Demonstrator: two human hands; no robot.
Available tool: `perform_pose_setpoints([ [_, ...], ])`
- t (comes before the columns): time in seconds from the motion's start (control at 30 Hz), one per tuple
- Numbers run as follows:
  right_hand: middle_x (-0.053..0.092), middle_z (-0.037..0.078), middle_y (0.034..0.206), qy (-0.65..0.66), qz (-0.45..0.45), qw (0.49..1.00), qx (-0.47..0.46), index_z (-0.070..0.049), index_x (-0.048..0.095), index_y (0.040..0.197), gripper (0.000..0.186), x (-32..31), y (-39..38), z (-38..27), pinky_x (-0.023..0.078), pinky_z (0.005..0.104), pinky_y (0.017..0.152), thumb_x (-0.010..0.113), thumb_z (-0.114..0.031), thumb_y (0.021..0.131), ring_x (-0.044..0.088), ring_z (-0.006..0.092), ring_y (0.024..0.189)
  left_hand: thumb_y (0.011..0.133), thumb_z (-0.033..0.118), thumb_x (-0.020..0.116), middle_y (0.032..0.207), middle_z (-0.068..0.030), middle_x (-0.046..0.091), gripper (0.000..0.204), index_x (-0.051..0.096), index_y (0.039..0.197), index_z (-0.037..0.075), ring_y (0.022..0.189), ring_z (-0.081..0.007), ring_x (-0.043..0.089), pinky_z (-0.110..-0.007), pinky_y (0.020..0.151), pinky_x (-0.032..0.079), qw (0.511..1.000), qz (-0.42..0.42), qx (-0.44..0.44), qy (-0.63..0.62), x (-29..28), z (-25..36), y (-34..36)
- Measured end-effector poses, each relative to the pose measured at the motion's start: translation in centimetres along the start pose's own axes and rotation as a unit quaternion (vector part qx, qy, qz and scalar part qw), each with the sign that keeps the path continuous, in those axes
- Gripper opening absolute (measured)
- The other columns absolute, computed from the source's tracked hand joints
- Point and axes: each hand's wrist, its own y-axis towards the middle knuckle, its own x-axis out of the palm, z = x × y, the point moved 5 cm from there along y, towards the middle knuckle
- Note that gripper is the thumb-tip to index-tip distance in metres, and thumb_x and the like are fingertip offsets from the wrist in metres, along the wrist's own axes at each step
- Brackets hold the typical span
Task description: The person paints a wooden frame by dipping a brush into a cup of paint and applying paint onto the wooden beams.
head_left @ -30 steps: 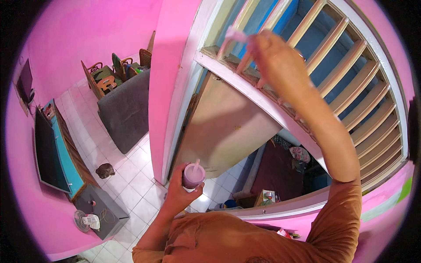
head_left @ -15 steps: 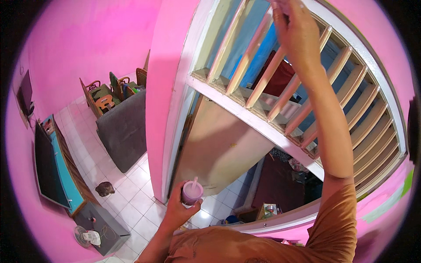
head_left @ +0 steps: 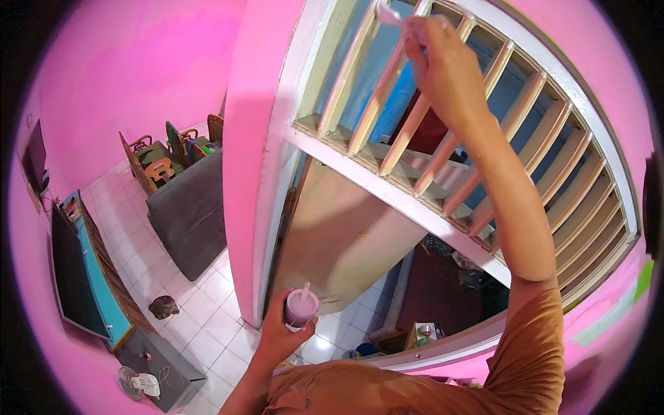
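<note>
The slatted panel (head_left: 529, 100) is filling the upper right, its pale bars spanning a white frame. Below it, the brown door (head_left: 346, 232) is standing open. The right hand (head_left: 449, 72) is reaching up before the bars, fingers closing on a pale strip. The left hand (head_left: 282, 339) is curling around a pinkish cup (head_left: 301, 316) well below, holding it roughly upright, probably so its contents are not spilling. The pale strip (head_left: 391, 16) is projecting past the fingers, likely leaving its far end free; blur is hiding whether it is touching a bar. A thin stick (head_left: 305, 290) is jutting from the cup.
</note>
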Motion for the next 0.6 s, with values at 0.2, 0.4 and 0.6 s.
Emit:
perform_pose_setpoints([
  [0.2, 0.067, 0.016, 0.101, 0.030, 0.044, 0.999, 0.005, -0.006, 0.064, 0.116, 0.020, -1.5, 1.1, 0.4, 0.055, 0.0426, 0.076, 0.063, -0.017, 0.099, 0.067, 0.0366, 0.089, 0.079, 0.011, 0.083, 0.124, -0.0131, 0.060, 0.067, 0.048, 0.135, 0.002, 0.113, -0.0204, 0.062, -0.034, 0.094, 0.053, 1.000, -0.007, 0.002, 0.007, 0.2, 0.9, 0.1],
  [0.4, 0.065, 0.018, 0.100, 0.069, -0.011, 0.997, -0.024, -0.005, 0.062, 0.112, 0.018, 0.7, -0.2, -0.7, 0.054, 0.0471, 0.074, 0.062, -0.017, 0.098, 0.066, 0.0391, 0.089, 0.078, 0.011, 0.083, 0.122, -0.0126, 0.060, 0.067, 0.048, 0.135, 0.003, 0.112, -0.0207, 0.062, -0.034, 0.094, 0.053, 1.000, -0.006, 0.012, 0.016, 0.2, 1.3, -0.1],
  [0.6, 0.064, 0.020, 0.099, 0.136, -0.061, 0.989, 0.015, -0.005, 0.061, 0.108, 0.015, 0.0, -2.0, -1.9, 0.053, 0.0517, 0.072, 0.060, -0.017, 0.099, 0.065, 0.0420, 0.088, 0.077, 0.013, 0.084, 0.122, -0.0127, 0.060, 0.068, 0.048, 0.135, 0.003, 0.113, -0.0214, 0.062, -0.035, 0.095, 0.052, 0.999, 0.006, 0.018, 0.035, -0.3, 0.7, -0.5],
])
